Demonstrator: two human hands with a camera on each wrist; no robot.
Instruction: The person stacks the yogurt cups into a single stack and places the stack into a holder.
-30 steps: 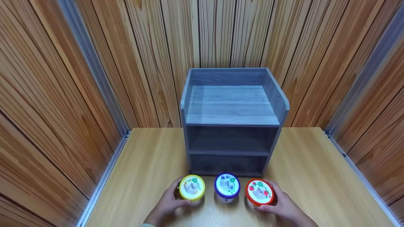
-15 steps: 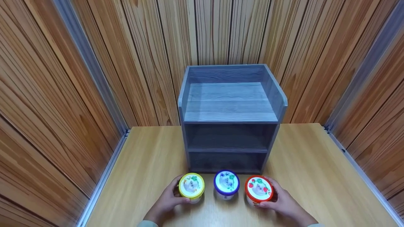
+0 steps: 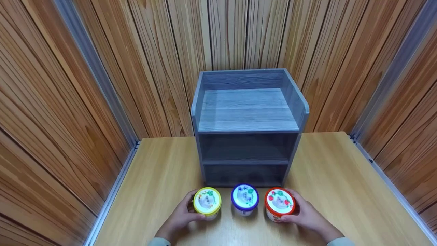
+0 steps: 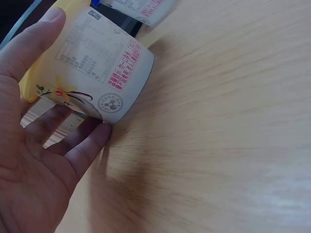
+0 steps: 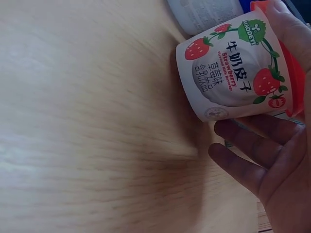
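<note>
Left hand point(image 3: 180, 218) wraps the yellow-lid cup point(image 3: 207, 202), right hand point(image 3: 307, 217) wraps the red-lid cup point(image 3: 279, 203); both grips curl round the sides. Cups stand upright on the worktop point(image 3: 160, 177), flanking the blue-lid cup point(image 3: 244, 198), just before the grey shelf unit point(image 3: 247, 126).

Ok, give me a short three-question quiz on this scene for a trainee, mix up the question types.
1. True or false: the left hand holds the yellow cup.
2. Which cup does neither hand touch? A) red B) blue C) yellow
3. Fill in: the three cups stand on the table in front of the grey ____.

Key
1. True; its fingers curl round the cup's side.
2. B; the blue cup stands free in the middle, while the right hand holds the red cup.
3. shelf, whose compartments hold nothing that can be seen.
</note>
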